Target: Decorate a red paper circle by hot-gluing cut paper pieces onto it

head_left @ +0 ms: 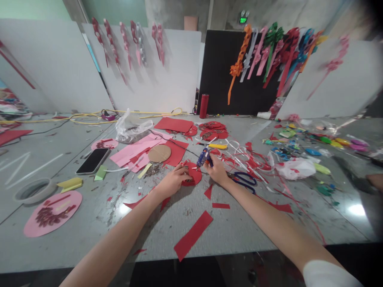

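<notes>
My right hand (217, 170) is wrapped around a blue glue gun (202, 158), whose nozzle points down at a round red paper disc (196, 175). From the other side, my left hand (176, 177) rests on the disc with its fingers bent and closed at its left edge, covering part of it. Small brownish pieces show on the disc near the fingertips; their kind is too small to tell. Dark-handled scissors (243, 181) lie beside my right wrist. A brown cardboard circle (159, 153) and a heap of small brown pieces (152, 169) sit to the left.
Red paper scraps (194, 235) are scattered in front. Left lie a phone (93, 161), a tape roll (35, 190) and a pink disc (54, 228) with brown pieces. Behind stand stacked red discs (213, 130), a yellow cutter (218, 146) and a red bottle (204, 106). White ribbons tangle at right.
</notes>
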`<state>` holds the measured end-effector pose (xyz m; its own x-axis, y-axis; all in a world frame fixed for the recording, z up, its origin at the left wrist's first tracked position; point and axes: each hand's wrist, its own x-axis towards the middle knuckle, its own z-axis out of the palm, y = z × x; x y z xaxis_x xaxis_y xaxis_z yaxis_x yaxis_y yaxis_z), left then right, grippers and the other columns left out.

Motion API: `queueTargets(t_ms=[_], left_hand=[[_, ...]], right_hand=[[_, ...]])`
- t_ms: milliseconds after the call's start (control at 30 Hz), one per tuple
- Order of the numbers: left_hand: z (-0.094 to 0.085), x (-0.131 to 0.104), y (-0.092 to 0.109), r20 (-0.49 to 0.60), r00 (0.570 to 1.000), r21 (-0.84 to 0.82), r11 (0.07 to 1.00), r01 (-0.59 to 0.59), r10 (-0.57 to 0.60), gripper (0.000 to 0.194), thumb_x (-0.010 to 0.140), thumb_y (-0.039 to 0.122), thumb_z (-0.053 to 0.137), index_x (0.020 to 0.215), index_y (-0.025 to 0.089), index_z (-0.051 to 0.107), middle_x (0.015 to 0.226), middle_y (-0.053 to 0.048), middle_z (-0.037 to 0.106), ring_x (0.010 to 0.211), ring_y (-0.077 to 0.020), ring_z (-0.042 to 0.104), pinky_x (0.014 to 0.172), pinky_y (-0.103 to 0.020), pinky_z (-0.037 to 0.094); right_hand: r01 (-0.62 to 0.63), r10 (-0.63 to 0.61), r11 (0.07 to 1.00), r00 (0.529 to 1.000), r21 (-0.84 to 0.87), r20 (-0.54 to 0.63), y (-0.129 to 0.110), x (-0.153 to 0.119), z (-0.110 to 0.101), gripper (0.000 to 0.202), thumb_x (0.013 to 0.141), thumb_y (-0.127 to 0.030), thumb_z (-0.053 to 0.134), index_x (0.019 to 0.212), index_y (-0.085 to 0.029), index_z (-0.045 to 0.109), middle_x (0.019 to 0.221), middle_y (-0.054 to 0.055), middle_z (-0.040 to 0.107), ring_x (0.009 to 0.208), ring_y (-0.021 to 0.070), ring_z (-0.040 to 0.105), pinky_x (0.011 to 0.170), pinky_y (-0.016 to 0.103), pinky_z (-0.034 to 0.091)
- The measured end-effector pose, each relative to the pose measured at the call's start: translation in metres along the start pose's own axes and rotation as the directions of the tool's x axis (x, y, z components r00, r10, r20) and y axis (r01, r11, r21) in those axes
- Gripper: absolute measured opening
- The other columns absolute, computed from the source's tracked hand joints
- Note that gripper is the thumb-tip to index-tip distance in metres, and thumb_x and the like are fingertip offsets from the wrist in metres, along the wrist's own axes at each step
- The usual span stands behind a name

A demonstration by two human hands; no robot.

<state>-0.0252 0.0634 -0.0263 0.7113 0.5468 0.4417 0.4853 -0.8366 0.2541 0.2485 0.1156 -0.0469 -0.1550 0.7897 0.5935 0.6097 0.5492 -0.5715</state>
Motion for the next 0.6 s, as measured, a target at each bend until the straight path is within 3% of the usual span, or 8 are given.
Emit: queueTargets(t_ms=[367, 600], left_hand=[[0.0022, -0.0002, -0.0044, 0.026, 0.999, 0.034, 0.999, -0.021, 0.020, 0.051, 0.085, -0.007, 0.052, 0.112, 0.024, 0.081, 0.120, -0.008, 0.067, 0.112, -0.0249, 0.054, 0.103, -0.041, 0.051], [0.0003, 0.0019, -0.0008, 0.075, 0.997, 0.069, 0.997, -0.018, 0.013, 0.047, 0.083, -0.006, 0.054, 0.107, 0.023, 0.081, 0.119, -0.009, 0.067, 0.120, -0.0261, 0.054, 0.109, -0.042, 0.049]], right_hand=[[0.022, -0.022, 1.000, 1.000, -0.007, -0.018, 0.0007, -0.0001, 0.0009, 0.019, 0.094, -0.039, 0.061, 0.102, -0.021, 0.060, 0.082, 0.002, 0.061, 0.074, 0.0208, 0.056, 0.069, 0.032, 0.042], [0.022, -0.022, 1.000, 1.000, -0.001, -0.003, 0.0011, -0.0001, 0.0007, 0.017, 0.094, -0.037, 0.061, 0.100, -0.022, 0.059, 0.080, 0.000, 0.058, 0.070, 0.0185, 0.054, 0.068, 0.031, 0.041]])
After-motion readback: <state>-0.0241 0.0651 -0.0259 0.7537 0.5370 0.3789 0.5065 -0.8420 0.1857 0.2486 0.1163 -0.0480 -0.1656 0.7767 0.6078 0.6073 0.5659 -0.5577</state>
